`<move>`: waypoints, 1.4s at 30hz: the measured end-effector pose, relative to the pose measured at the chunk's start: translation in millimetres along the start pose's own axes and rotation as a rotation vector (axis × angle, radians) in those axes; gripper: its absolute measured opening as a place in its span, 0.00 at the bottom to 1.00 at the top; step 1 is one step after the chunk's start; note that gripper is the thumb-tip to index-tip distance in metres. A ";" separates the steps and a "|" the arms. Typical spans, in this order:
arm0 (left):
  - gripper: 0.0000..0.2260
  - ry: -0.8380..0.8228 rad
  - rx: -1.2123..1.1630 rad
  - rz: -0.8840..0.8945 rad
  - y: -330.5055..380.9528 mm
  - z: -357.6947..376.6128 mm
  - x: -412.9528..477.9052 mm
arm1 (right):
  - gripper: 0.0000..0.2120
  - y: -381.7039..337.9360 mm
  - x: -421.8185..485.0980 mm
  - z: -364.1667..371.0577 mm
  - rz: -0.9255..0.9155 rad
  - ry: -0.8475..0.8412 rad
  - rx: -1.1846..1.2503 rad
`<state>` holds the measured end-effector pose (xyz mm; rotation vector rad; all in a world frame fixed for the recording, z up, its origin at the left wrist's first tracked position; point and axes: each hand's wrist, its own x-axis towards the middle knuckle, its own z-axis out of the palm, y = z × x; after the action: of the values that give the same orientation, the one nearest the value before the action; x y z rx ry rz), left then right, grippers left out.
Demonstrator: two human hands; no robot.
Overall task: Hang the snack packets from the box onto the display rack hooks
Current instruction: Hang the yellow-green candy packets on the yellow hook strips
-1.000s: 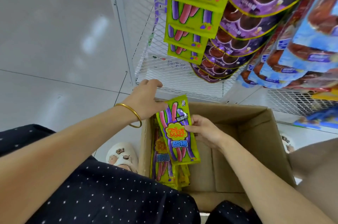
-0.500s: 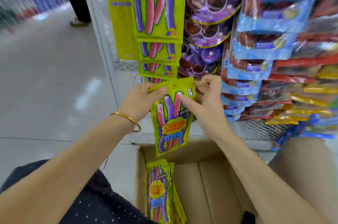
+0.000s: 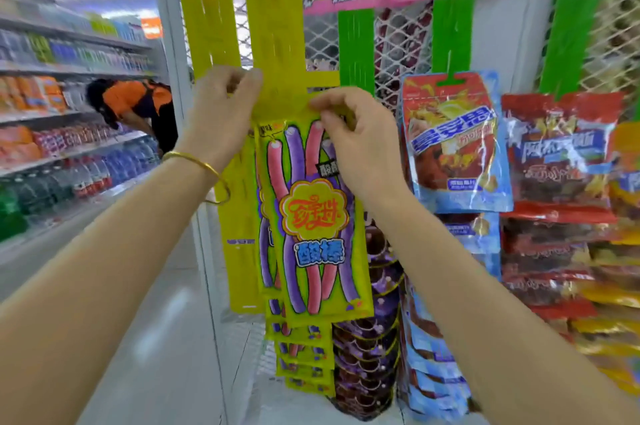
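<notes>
The right hand (image 3: pixel 356 144) pinches the top edge of the sour-stick candy packet (image 3: pixel 318 227) with curled fingers, while the left hand (image 3: pixel 221 112), fingers also curled, pinches the yellow hanging strip (image 3: pixel 273 26) just left of them. The hook is hidden behind the fingertips, so a missed hole would likely drop the packet on release. The box is out of view, so its contents cannot be told

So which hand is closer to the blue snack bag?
The right hand. It pinches the top of the yellow packet, just left of the blue snack bag; the left hand holds the yellow strip farther left.
</notes>
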<state>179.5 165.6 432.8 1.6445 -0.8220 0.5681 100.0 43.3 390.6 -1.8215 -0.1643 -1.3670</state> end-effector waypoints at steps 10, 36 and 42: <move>0.06 0.143 0.096 0.092 1.3 18.7 59.1 | 0.07 0.5 78.1 38.0 -0.077 0.147 -0.079; 0.11 0.225 -0.225 -0.128 3.1 27.4 72.9 | 0.11 0.0 92.4 40.1 -0.045 0.137 -0.314; 0.12 0.215 -0.151 -0.059 0.0 23.6 70.5 | 0.12 0.4 87.5 39.1 -0.026 0.114 -0.323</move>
<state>223.0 127.6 479.6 1.4376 -0.6407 0.6142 163.9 38.1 461.9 -2.0000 0.0993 -1.5835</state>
